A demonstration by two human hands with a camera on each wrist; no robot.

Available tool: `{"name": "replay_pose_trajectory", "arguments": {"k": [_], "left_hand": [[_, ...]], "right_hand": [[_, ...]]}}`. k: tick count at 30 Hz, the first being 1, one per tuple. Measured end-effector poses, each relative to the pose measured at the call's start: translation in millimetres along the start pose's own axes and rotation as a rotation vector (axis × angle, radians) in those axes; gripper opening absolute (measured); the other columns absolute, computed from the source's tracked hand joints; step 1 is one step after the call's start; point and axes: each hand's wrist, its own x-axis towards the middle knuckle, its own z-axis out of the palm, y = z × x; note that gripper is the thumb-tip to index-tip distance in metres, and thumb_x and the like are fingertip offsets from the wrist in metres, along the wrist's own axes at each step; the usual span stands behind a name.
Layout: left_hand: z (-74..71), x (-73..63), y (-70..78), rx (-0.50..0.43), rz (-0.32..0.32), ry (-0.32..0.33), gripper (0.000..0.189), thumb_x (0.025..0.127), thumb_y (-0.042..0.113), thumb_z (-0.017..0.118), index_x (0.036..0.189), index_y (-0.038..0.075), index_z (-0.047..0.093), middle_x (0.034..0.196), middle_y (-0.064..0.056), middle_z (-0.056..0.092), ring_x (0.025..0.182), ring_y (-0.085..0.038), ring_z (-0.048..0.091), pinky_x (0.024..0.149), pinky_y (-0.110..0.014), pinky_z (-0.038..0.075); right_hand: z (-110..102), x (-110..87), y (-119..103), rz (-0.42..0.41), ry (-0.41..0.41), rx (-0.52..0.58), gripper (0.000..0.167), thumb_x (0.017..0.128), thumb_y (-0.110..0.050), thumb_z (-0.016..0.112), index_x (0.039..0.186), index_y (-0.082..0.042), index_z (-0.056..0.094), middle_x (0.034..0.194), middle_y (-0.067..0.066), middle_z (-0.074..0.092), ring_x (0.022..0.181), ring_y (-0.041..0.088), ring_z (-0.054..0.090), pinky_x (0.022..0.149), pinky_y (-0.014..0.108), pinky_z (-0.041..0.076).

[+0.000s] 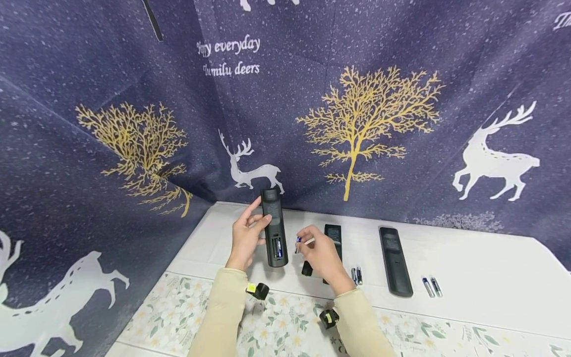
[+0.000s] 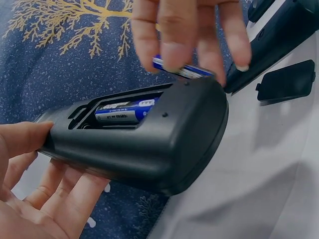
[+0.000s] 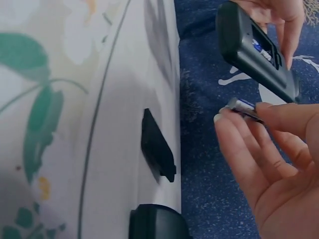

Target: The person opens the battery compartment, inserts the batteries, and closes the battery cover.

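My left hand grips a black remote control raised over the white table, its back turned up. The battery bay is uncovered, and a blue and silver AAA battery lies inside it. Beside the remote's lower end, my right hand pinches another battery between thumb and fingers. In the left wrist view, this battery is partly hidden behind the remote's end and the fingertips. A loose black battery cover lies on the table by the right hand.
A second remote lies partly behind the right hand, with a pair of batteries beside it. Farther right are a third remote and two more batteries. A dark patterned cloth hangs behind the table; a floral cloth covers the front.
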Motion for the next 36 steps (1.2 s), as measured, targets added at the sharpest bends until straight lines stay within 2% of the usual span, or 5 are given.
{"name": "replay_pose_trajectory", "arguments": {"k": [7,16,23,30,36], "left_hand": [[0.3,0.9,-1.3,-0.006,0.004,-0.005,0.059,0.100,0.015,0.077,0.154,0.033,0.059,0.116,-0.012,0.071,0.095,-0.019,0.074,0.063,-0.033,0.063],[0.4,2.0,-2.1,-0.007,0.005,-0.002,0.058,0.100,0.015,0.077,0.153,0.033,0.060,0.117,-0.013,0.072,0.093,-0.019,0.074,0.062,-0.032,0.063],[1.5,0.8,-0.8,-0.003,-0.008,-0.004,0.058,0.100,0.016,0.078,0.153,0.032,0.060,0.116,-0.012,0.071,0.097,-0.021,0.074,0.062,-0.032,0.062],[4.1,-0.7,0.1,-0.019,-0.008,-0.023,0.059,0.100,0.015,0.078,0.153,0.033,0.060,0.115,-0.013,0.071,0.100,-0.024,0.075,0.066,-0.039,0.065],[6.5,-0.9,-0.2,-0.016,-0.003,-0.037,0.058,0.100,0.015,0.078,0.153,0.033,0.060,0.113,-0.010,0.071,0.098,-0.022,0.075,0.066,-0.039,0.064]], "right_hand": [[-2,0.1,-7,-0.030,0.015,0.163,0.020,0.100,-0.001,0.073,0.118,-0.005,0.068,0.103,0.009,0.067,0.088,0.041,0.072,0.073,0.048,0.064],[1,-2.8,-14,-0.043,0.001,0.235,0.018,0.099,-0.003,0.075,0.116,-0.007,0.069,0.105,0.008,0.067,0.089,0.036,0.074,0.077,0.051,0.064],[8,-5.7,-19,-0.070,-0.030,0.199,0.016,0.100,-0.007,0.076,0.113,-0.012,0.069,0.105,0.005,0.068,0.092,0.036,0.074,0.074,0.042,0.064],[13,-6.1,-20,-0.111,-0.016,0.109,0.013,0.099,-0.012,0.078,0.110,-0.016,0.070,0.104,-0.001,0.071,0.082,0.016,0.070,0.066,0.031,0.061],[15,-5.1,-20,-0.162,0.001,0.023,0.013,0.097,-0.013,0.080,0.106,-0.017,0.073,0.101,-0.004,0.071,0.080,0.013,0.066,0.062,0.030,0.057]]}}
